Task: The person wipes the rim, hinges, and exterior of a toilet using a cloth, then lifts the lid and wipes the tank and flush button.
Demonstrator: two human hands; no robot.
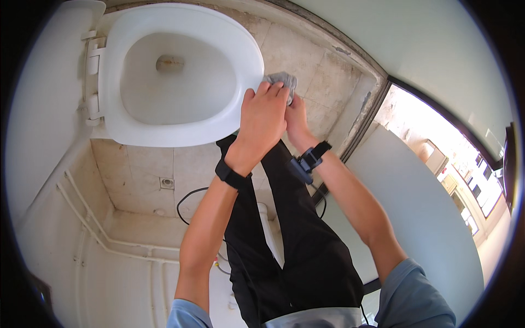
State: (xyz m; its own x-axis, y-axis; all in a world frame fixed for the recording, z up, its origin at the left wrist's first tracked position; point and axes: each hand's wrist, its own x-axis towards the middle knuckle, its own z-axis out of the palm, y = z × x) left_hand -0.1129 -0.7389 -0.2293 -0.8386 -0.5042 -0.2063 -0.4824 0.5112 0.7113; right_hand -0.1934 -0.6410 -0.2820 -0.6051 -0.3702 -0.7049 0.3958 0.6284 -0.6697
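A crumpled grey cloth (283,78) is bunched between my two hands, just off the front rim of a white toilet seat (251,61). My left hand (264,115) lies over the near side of the cloth, fingers curled on it, its back towards me. From the right, my right hand (297,119) grips the cloth's lower edge; its fingers are partly hidden behind the left hand. The seat is down on the toilet bowl (180,94), whose drain opening shows a brownish stain. The raised lid (53,94) stands at the left.
Below the seat, a floor drain (166,183) is set in stained tiles (149,158). White pipes (123,251) run along the wall. Frosted panels (410,176) and a dark frame (365,119) border the right side. Black cables (179,205) hang from the bands on my wrists.
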